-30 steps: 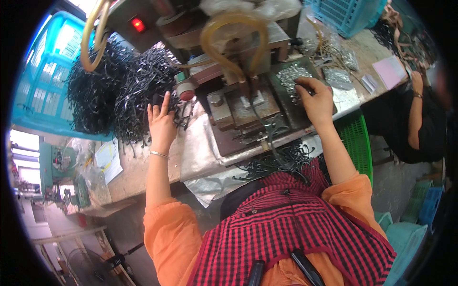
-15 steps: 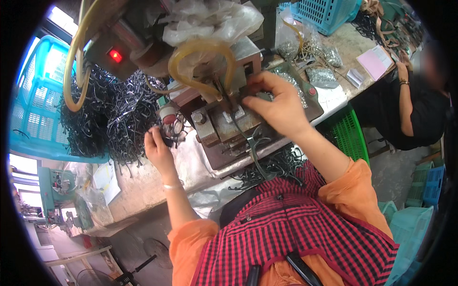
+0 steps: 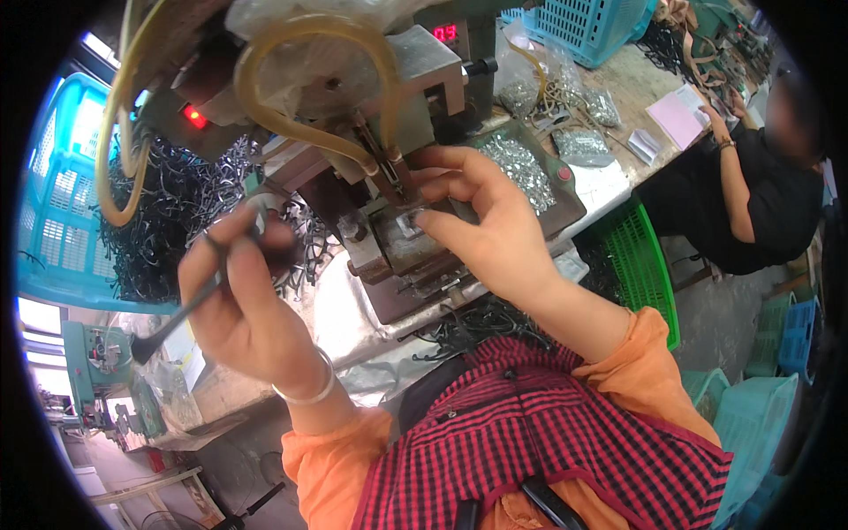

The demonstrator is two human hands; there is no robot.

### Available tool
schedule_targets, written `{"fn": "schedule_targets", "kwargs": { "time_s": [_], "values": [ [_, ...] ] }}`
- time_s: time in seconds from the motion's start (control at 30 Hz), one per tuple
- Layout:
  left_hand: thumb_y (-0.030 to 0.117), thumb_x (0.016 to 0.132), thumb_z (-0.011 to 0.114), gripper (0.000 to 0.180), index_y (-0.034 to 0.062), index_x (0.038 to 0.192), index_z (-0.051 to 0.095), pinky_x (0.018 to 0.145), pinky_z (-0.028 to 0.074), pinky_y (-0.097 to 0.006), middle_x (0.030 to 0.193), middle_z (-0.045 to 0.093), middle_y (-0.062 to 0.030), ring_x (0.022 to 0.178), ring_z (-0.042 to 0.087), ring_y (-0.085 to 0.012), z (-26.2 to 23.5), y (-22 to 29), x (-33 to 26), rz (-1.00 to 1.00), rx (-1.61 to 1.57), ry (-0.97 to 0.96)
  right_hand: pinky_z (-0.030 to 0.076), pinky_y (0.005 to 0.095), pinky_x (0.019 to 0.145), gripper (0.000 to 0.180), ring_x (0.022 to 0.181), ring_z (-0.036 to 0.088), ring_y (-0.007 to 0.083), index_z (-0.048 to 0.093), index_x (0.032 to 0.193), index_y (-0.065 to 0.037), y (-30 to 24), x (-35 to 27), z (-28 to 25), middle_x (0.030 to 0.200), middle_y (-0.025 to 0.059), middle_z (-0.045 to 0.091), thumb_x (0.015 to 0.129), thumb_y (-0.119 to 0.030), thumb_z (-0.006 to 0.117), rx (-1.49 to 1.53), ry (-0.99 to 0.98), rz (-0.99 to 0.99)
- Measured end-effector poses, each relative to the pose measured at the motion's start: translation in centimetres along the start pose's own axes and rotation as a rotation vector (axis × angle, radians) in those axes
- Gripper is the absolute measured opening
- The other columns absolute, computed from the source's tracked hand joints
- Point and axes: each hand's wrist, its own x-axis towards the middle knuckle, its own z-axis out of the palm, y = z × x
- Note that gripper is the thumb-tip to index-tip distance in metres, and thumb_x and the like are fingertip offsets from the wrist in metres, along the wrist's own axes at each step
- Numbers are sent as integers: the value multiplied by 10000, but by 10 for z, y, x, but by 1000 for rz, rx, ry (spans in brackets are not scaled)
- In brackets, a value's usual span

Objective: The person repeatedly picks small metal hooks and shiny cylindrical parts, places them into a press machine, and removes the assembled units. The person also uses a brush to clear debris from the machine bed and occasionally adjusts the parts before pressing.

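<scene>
My left hand [image 3: 252,309] is closed around a slender black piece [image 3: 181,320] with a flared end, raised at the left of the bench press [image 3: 415,243]. The flared end points down and left; the other end is hidden among my fingers. My right hand [image 3: 495,225] is at the press, thumb and fingers curled together beside the small bright metal block [image 3: 409,223] under the press head. Whatever those fingertips hold is too small or hidden to make out. A tray of small shiny metal parts [image 3: 512,168] lies just beyond my right hand.
Tangled black pieces [image 3: 168,230] heap beside a blue basket [image 3: 62,194] at the left. More black pieces [image 3: 481,325] lie at the bench's near edge. A yellowish hose [image 3: 393,79] loops over the press. At the right are a green crate [image 3: 643,265] and a seated co-worker [image 3: 782,190].
The black piece that lay in the press is gone from it. My left hand has risen closer, now holding a black piece. My right hand stays at the press; the view has shifted slightly.
</scene>
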Motion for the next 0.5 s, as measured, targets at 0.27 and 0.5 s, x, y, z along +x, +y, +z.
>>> {"fn": "schedule_targets", "kwargs": {
  "time_s": [0.27, 0.5],
  "values": [
    [238, 1115, 362, 436, -88, 1356, 523, 403, 410, -202, 670, 651, -123, 428, 514, -127, 29, 13, -41, -1449, -935, -676, 504, 491, 993, 216, 1334, 529, 390, 722, 990, -51, 87, 0, -107, 1305, 192, 634, 782, -98, 755, -1470, 212, -271],
    [251, 1093, 386, 490, -110, 1403, 503, 376, 438, -175, 687, 683, -84, 432, 571, -112, 49, 2, -59, -1577, -1022, -497, 516, 450, 945, 122, 1174, 626, 369, 739, 896, -35, 92, 14, -120, 1154, 176, 705, 810, -117, 765, -1150, 338, -338]
  ]
}}
